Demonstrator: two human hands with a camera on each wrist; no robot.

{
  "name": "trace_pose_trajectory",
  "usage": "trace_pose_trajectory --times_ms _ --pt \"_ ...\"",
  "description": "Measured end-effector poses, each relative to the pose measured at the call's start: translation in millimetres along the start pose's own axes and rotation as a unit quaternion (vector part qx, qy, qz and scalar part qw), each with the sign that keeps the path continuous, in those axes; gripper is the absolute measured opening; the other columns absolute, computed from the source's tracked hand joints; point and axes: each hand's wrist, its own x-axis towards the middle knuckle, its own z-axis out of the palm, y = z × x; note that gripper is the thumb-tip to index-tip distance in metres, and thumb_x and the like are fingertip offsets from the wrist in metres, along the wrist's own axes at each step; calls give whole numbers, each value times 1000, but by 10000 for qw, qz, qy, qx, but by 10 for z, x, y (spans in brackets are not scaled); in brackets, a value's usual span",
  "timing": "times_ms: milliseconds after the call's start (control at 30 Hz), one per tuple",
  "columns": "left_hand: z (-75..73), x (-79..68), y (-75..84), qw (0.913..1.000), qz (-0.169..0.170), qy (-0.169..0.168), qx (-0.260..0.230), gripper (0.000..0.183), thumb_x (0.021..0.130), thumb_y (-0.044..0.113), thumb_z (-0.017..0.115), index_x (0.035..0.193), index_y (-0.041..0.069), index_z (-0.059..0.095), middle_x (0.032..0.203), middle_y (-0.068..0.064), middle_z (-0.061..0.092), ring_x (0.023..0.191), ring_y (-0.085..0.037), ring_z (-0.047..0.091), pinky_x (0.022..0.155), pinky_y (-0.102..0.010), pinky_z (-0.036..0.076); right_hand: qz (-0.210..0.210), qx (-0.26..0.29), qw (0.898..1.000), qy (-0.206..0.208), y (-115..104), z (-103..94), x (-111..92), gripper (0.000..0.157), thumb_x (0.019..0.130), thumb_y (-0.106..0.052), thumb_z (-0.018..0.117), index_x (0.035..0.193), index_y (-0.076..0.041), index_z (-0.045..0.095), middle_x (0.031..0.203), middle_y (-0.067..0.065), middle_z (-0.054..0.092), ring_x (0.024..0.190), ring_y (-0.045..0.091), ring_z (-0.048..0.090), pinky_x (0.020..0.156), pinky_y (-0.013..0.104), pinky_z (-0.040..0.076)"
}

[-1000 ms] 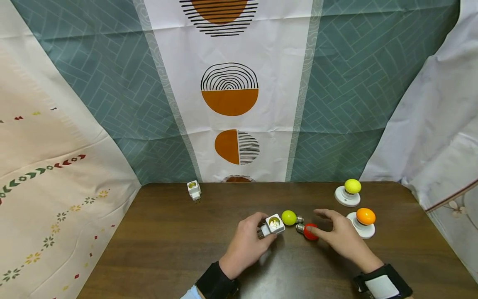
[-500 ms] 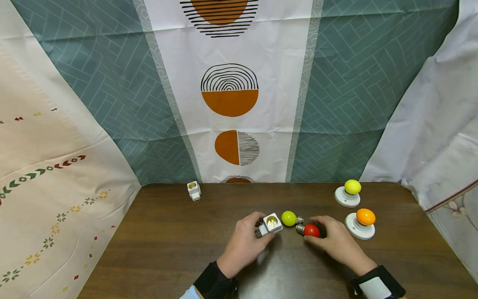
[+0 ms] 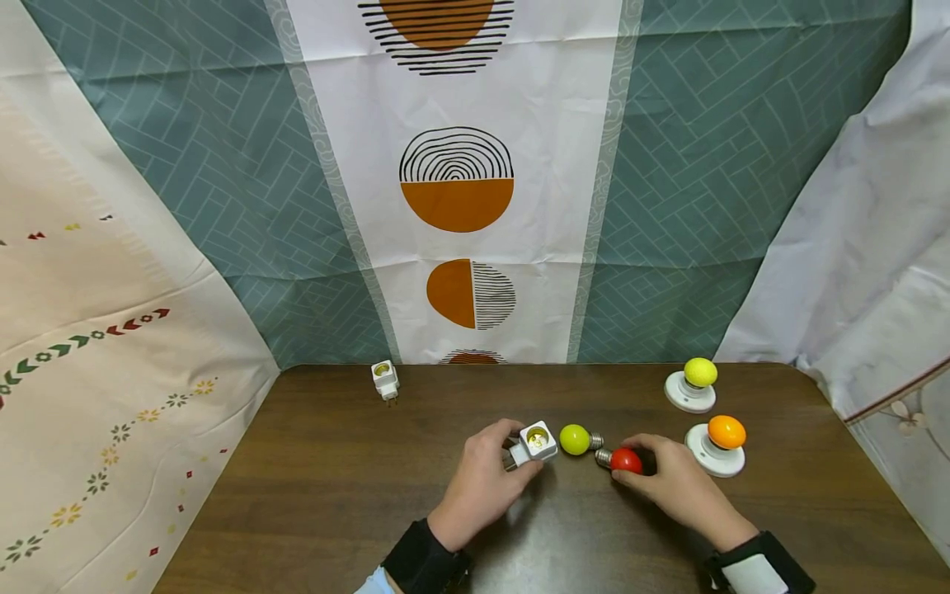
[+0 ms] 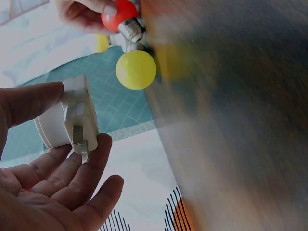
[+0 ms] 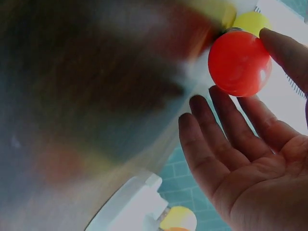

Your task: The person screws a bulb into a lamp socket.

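"Red round bulb (image 3: 627, 460), held why?"
"Leaves its threads (image 3: 604, 458) free, probably. Right of the round lime bulb (image 3: 575, 439), my right hand (image 3: 677, 476) pinches it; left, my left hand (image 3: 486, 477) grips a white plastic socket (image 3: 544, 452)."

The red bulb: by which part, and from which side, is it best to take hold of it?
Probably take the red bulb by its round globe, from the right, pinched on opposite sides, as the right hand holds it. Its metal screw base points left, so the globe faces that hand and the thread is left uncovered.
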Motion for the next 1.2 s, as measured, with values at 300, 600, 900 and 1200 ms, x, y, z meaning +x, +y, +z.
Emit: trace_pose_trajectory --times_ms 300,600,900,1200 --pt "-49 14 12 9999 -41 47 -147 39 76 26 75 110 14 59 97 8 58 83 -8 55 67 -22 46 212 210 9994 -196 -18 -214 -16 53 74 -43 75 111 -8 60 98 1 62 81 12 56 68 27 47" --pt "-68 34 8 9994 -77 81 -333 40 78 28 73 113 15 58 100 9 57 86 -7 55 71 -27 48 87 163 9996 199 -84 -433 -4 54 77 -39 74 116 -5 58 105 7 61 84 17 59 65 26 48" --pt "-60 41 5 9990 22 107 -438 39 79 28 73 113 16 57 102 10 58 89 -5 55 73 -26 47 -358 161 9967 704 -244 -505 66 54 74 -31 77 118 -8 56 110 8 60 84 15 61 71 29 50" --pt "-30 42 20 9981 165 183 -573 37 79 25 73 111 16 58 105 8 59 93 -5 56 76 -25 46 -688 343 9928 918 -546 -556 135 50 68 -18 81 111 -11 57 104 3 61 83 15 60 74 35 50"
